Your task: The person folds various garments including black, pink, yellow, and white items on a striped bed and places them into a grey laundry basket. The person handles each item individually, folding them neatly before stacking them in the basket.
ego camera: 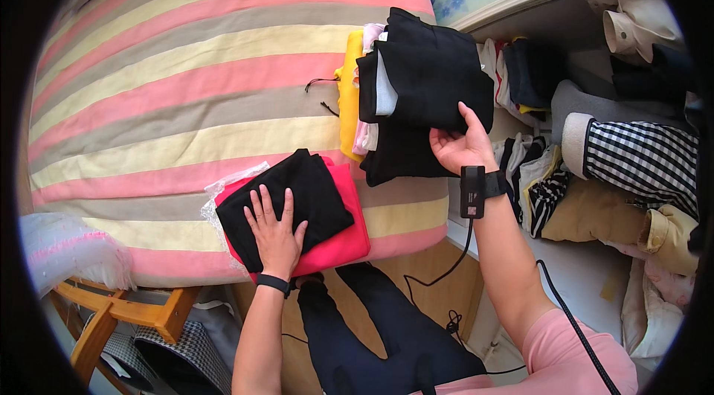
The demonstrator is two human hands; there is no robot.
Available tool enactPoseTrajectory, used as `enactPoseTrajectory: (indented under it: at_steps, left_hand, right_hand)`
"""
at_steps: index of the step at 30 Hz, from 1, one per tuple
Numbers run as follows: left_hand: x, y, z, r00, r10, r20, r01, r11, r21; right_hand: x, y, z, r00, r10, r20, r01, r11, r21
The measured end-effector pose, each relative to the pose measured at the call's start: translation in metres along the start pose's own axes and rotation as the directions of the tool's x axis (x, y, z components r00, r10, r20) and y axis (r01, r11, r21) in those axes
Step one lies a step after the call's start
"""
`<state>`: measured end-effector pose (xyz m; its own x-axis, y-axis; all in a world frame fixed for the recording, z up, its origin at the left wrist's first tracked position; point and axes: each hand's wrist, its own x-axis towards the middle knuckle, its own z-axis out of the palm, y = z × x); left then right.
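My left hand (273,241) lies flat, fingers spread, on a folded black garment (315,194). Under that garment is a folded bright pink-red garment (357,227), and white lace (211,208) shows along the left side. My right hand (466,144) holds the near edge of another folded black garment (435,77), thumb on top and the other fingers curled at the edge, partly hidden. This one tops a pile with more black cloth (401,155) beneath and a yellow garment (350,99) with dark drawcords at its left.
A striped bedspread (184,82) covers the bed. At right, an open cabinet shelf (574,266) holds folded clothes and a black-and-white checked garment (641,155). A wooden chair (134,311) stands at lower left. A black cable (440,280) runs from my right wrist device.
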<state>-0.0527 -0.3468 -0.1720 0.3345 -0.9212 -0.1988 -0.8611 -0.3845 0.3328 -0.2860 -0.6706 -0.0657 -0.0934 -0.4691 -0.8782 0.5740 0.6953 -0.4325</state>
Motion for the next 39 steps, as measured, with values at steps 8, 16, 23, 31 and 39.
enactPoseTrajectory:
  at_steps: [8,16,23,31,39]
  left_hand:
    - [-0.046,0.001,-0.002,0.999,-0.033,-0.002,0.033,0.989,-0.143]
    - [-0.074,-0.004,-0.007,0.996,-0.058,-0.072,0.033,0.953,-0.303]
    - [-0.083,-0.014,-0.029,0.975,-0.204,-0.088,0.103,0.767,-0.633]
    - [-0.101,-0.047,-0.059,0.944,-0.101,0.314,0.08,-0.852,-0.517]
    - [-0.056,-0.137,-0.053,0.821,-0.096,0.563,0.35,-0.695,-0.628]
  right_hand:
    - [-0.016,-0.007,0.016,0.987,0.16,0.011,-0.16,0.986,0.056]
    - [0.014,0.0,0.007,0.987,0.026,0.16,-0.074,0.95,0.304]
    - [-0.056,0.041,-0.003,0.858,-0.159,0.488,0.148,0.987,0.061]
    - [-0.179,0.209,-0.068,0.772,0.208,0.601,-0.096,0.972,-0.212]
    - [-0.089,0.363,-0.063,0.919,-0.247,0.306,0.375,0.785,-0.494]
